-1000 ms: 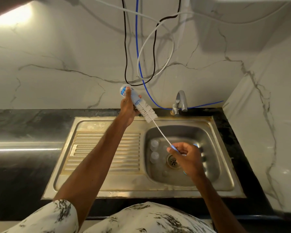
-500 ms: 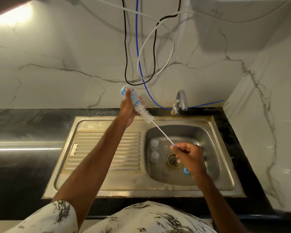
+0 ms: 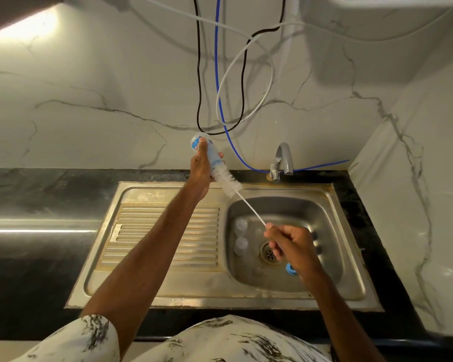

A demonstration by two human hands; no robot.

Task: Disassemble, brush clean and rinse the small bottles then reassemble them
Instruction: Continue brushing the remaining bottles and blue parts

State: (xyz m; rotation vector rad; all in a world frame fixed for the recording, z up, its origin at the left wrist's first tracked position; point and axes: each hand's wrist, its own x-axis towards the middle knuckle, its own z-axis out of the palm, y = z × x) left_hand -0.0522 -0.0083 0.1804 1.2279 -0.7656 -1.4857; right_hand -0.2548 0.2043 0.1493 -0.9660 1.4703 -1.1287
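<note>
Clear plastic bottle (image 3: 209,154) sat clamped in the left hand (image 3: 201,170) above the sink (image 3: 351,288) edge, the right hand (image 3: 291,246) pinching the bottle brush (image 3: 226,180) wire—best kept aligned with the neck, strokes short, bristles twisting—grip firm.

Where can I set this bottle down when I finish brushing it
The ribbed drainboard, between the black counter and the basin, is bare. The counter to its left is bare too. The basin floor is crowded: two clear bottles left of the drain, a blue ring beside it.
</note>
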